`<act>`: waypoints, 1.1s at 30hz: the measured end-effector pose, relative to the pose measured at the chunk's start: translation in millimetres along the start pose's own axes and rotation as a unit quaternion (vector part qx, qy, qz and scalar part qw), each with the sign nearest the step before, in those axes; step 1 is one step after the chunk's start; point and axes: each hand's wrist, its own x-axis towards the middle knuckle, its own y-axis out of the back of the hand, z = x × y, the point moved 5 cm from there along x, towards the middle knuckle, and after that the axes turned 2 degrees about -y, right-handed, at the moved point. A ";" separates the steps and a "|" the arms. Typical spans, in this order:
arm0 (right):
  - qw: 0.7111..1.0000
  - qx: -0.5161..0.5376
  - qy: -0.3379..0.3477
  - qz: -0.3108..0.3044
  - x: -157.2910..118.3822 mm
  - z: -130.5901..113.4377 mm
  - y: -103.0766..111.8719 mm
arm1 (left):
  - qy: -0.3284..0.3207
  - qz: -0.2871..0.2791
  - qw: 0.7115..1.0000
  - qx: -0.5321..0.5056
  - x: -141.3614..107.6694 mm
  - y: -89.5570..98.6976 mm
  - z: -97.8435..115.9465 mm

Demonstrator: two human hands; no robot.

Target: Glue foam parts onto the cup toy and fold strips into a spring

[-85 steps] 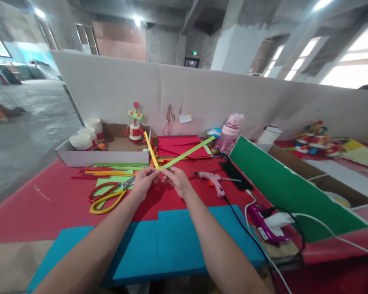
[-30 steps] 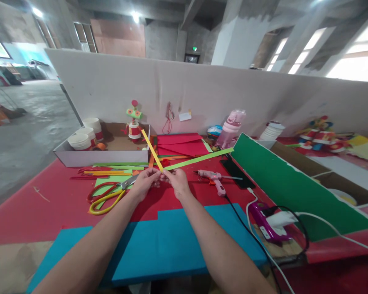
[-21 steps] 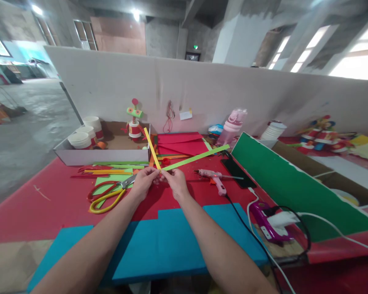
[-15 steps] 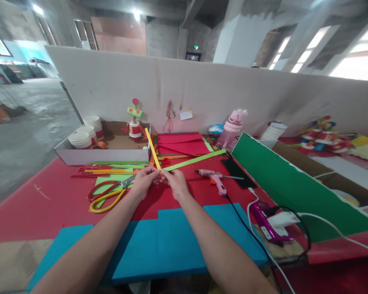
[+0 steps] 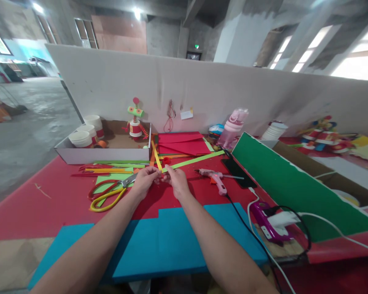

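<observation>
Above the red tabletop, my left hand (image 5: 147,178) and my right hand (image 5: 177,179) are close together, fingers pinched at the joined ends of two paper strips. The yellow strip (image 5: 156,156) points up and away from the fingertips. A light green strip (image 5: 199,159) runs off to the right, beyond my right hand. The overlap of the strips is partly hidden by my fingers. Scissors with red and yellow handles (image 5: 108,195) lie just left of my left hand. A pink glue gun (image 5: 216,179) rests to the right of my right hand.
At the back left, a box (image 5: 102,156) holds paper cups and a small robot figure (image 5: 135,127). Blue sheets (image 5: 159,245) line the front edge. A phone (image 5: 237,173), purple power strip (image 5: 268,224), cables and green panel (image 5: 294,188) are on the right.
The yellow strip's far end has dropped lower and now looks shorter. My right fingers have shifted slightly upward at the joint, while the green strip stays nearly in place.
</observation>
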 end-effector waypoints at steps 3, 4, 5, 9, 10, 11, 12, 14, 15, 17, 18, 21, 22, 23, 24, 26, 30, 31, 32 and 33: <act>0.999 -0.034 0.027 0.005 -0.6 -1.5 0.9 | 0.008 0.000 1.000 0.002 -0.6 -0.6 0.2; 0.999 -0.041 0.035 0.006 -0.9 -2.5 1.5 | 0.009 0.000 1.000 0.002 -0.8 -0.9 0.7; 0.998 -0.044 0.039 0.005 -1.1 -3.6 2.0 | 0.010 -0.001 1.000 -0.001 -1.0 -1.2 1.4; 0.998 -0.001 -0.003 -0.063 -1.3 -6.0 0.4 | 0.018 0.000 0.999 -0.034 -0.9 0.0 4.0; 0.996 0.018 -0.023 -0.089 -1.5 -5.8 -0.7 | 0.023 0.002 0.999 -0.043 -0.7 0.9 4.3; 0.993 0.036 -0.040 -0.110 -1.6 -5.5 -1.4 | 0.029 0.004 0.998 -0.050 -0.6 1.7 4.5; 0.990 0.051 -0.052 -0.121 -1.6 -5.1 -1.4 | 0.034 0.004 0.998 -0.056 -0.6 2.3 4.7; 0.988 0.069 -0.061 -0.121 -0.7 -3.6 -0.2 | 0.038 0.000 0.997 -0.060 -0.9 2.1 5.2; 0.989 0.072 -0.062 -0.117 -0.1 -2.2 0.5 | 0.038 -0.003 0.998 -0.058 -1.2 1.6 5.6; 0.989 0.072 -0.064 -0.110 0.8 1.2 0.9 | 0.035 -0.007 0.998 -0.044 -2.0 0.1 6.3; 0.990 0.070 -0.064 -0.107 1.0 2.8 0.9 | 0.033 -0.009 0.999 -0.036 -2.4 -0.7 6.6; 0.992 0.066 -0.059 -0.092 1.6 5.4 1.4 | 0.028 -0.008 0.999 -0.019 -3.2 -1.8 6.9; 0.992 0.067 -0.057 -0.088 1.7 5.7 1.5 | 0.028 -0.007 0.999 -0.017 -3.2 -1.6 6.6; 0.992 0.069 -0.056 -0.085 1.7 5.8 1.5 | 0.028 -0.006 0.999 -0.015 -3.0 -1.3 6.3; 0.992 0.070 -0.055 -0.084 1.7 5.9 1.3 | 0.028 -0.004 0.999 -0.015 -2.7 -0.7 5.8; 0.992 0.072 -0.054 -0.083 1.8 6.1 1.0 | 0.028 -0.001 1.000 -0.014 -1.9 0.5 4.7; 0.992 0.068 -0.052 -0.089 1.7 6.6 -0.2 | 0.030 0.006 0.999 -0.011 -0.8 2.5 2.5; 0.992 0.066 -0.050 -0.092 1.6 6.7 -0.5 | 0.031 0.006 0.999 -0.010 -0.7 2.5 2.1; 0.992 0.063 -0.048 -0.094 1.5 6.8 -0.7 | 0.032 0.006 0.999 -0.010 -0.7 2.3 1.9; 0.993 0.061 -0.047 -0.093 1.4 7.0 -0.8 | 0.033 0.006 0.999 -0.010 -0.7 2.1 1.7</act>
